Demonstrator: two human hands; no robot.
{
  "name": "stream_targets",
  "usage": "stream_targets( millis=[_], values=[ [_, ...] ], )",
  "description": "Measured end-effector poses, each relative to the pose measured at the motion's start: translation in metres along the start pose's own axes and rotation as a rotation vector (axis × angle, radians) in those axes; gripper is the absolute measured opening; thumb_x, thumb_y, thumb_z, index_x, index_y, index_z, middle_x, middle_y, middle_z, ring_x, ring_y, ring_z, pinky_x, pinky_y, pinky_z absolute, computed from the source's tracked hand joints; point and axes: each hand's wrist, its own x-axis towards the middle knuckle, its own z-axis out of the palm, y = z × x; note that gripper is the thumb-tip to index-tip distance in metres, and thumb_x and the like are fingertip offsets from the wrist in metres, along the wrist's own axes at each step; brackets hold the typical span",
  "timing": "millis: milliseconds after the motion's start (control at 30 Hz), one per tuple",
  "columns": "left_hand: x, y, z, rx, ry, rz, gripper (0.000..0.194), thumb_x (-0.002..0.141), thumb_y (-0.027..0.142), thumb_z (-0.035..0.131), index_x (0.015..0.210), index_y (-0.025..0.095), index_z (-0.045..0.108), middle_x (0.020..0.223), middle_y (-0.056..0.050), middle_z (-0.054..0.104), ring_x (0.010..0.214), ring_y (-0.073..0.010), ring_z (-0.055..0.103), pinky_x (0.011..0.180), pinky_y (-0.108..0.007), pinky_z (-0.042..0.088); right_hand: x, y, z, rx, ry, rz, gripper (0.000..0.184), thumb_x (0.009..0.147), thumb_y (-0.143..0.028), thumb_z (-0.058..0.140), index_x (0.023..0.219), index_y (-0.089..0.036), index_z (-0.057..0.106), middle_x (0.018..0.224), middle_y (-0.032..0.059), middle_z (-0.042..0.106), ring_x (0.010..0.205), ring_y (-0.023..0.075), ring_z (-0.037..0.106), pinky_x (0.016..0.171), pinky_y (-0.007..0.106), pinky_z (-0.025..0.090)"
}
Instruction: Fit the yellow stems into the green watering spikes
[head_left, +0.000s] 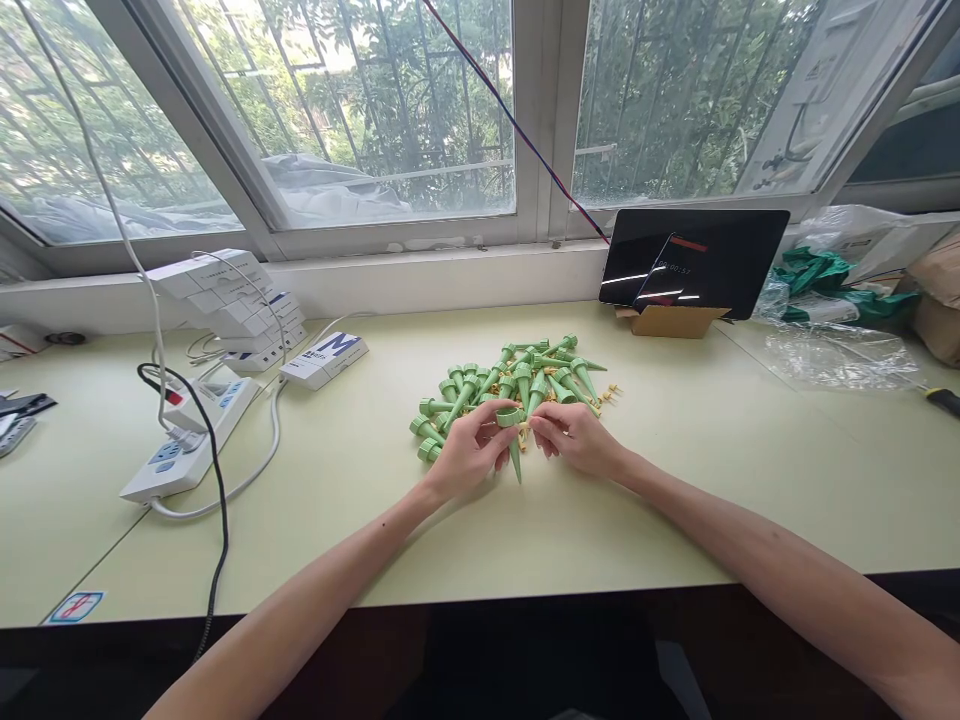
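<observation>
My left hand (474,440) is closed round the wide ribbed cap end of a green plant-watering spike (514,460), whose tapered tip points down. My right hand (574,437) is beside it with thumb and forefinger pinched together at a small yellow plastic piece (523,428), close against the spike's side. Just beyond both hands lies a loose pile of similar green spikes (469,388). Several small yellow pieces (611,392) are scattered among them and at the pile's right edge.
A tablet (694,260) leans in a cardboard stand (679,322) at the back. Left on the table (375,530) are a power strip (191,440) with cables, a white box (326,360) and stacked white boxes (232,300). Plastic bags (832,290) and a screwdriver handle (943,401) are at right.
</observation>
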Motion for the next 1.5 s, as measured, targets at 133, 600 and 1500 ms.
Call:
stream_targets(
  millis=[133,600,1500],
  values=[
    [0.0001,-0.0015,-0.0002,0.007,0.014,-0.01,0.035,0.091,0.038,0.056,0.119,0.018,0.055,0.063,0.003,0.057,0.05,-0.0114,0.057,0.054,-0.025,0.049,0.0004,-0.0016,0.0005,0.071,0.016,-0.022,0.022,0.094,-0.04,0.055,0.097,-0.018,0.059,0.069,-0.0009,0.058,0.055,0.0117,0.056,0.059,0.027,0.05],
    [-0.0005,-0.0017,0.0003,0.01,0.002,-0.01,0.036,0.091,0.04,0.056,0.12,0.018,0.056,0.063,0.003,0.057,0.05,-0.0112,0.056,0.054,-0.025,0.049,0.0,0.0008,0.0005,0.035,-0.006,0.008,0.029,0.098,-0.041,0.048,0.083,-0.019,0.057,0.063,-0.0015,0.058,0.053,0.0109,0.054,0.055,0.025,0.047],
    [-0.0015,-0.0019,0.0015,0.022,0.004,-0.009,0.038,0.09,0.041,0.057,0.12,0.017,0.056,0.061,0.004,0.055,0.049,-0.0113,0.056,0.052,-0.024,0.049,-0.0003,0.0034,0.0003,0.055,-0.049,0.025,0.025,0.096,-0.041,0.05,0.089,-0.018,0.057,0.06,-0.0024,0.056,0.053,0.0121,0.055,0.056,0.026,0.047]
  ],
)
